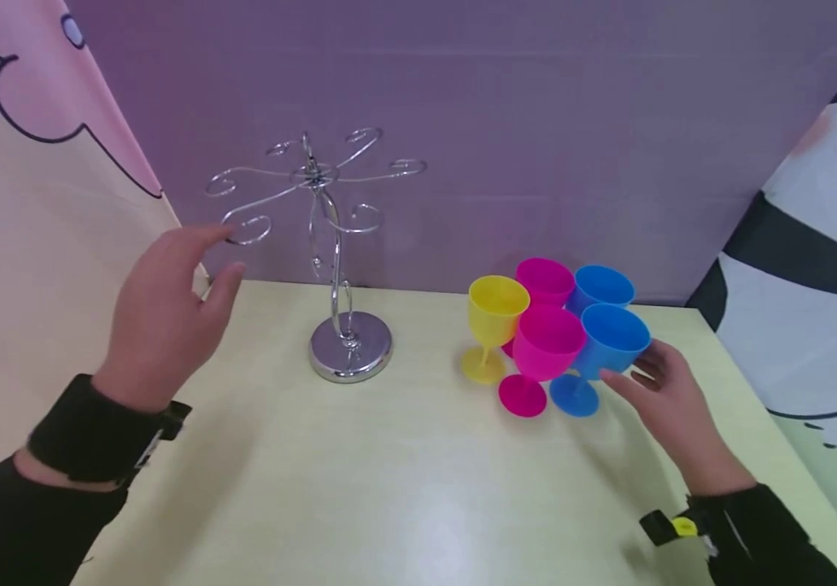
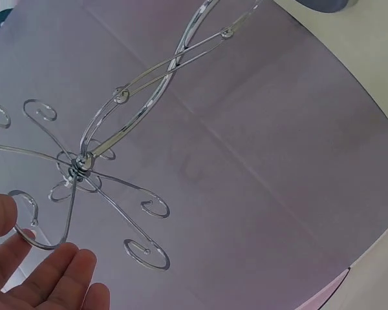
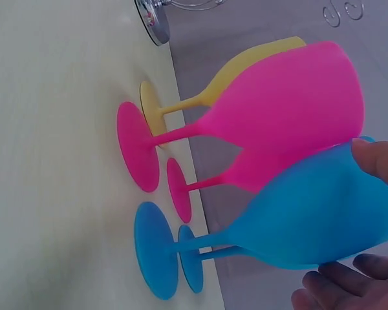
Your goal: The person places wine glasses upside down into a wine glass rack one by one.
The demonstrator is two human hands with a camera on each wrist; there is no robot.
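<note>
A chrome stand (image 1: 335, 244) with a round base and several curled wire arms is upright on the table. My left hand (image 1: 169, 313) is beside its left side, fingertips right at one curled arm, thumb held apart; in the left wrist view the fingers (image 2: 64, 274) lie around the curl. My right hand (image 1: 675, 399) is at the right side of the front blue goblet (image 1: 611, 338), thumb in front of the bowl and fingers by its far side, loosely bent. Next to it are two pink goblets (image 1: 549, 346), a yellow goblet (image 1: 495, 313) and another blue goblet (image 1: 600, 286).
The pale table (image 1: 360, 480) meets a purple backdrop (image 1: 506, 138) just behind the stand and goblets. A panel with a black-and-white cartoon figure (image 1: 814, 325) rises at the right, a pale panel with a pink drawing (image 1: 52, 89) at the left.
</note>
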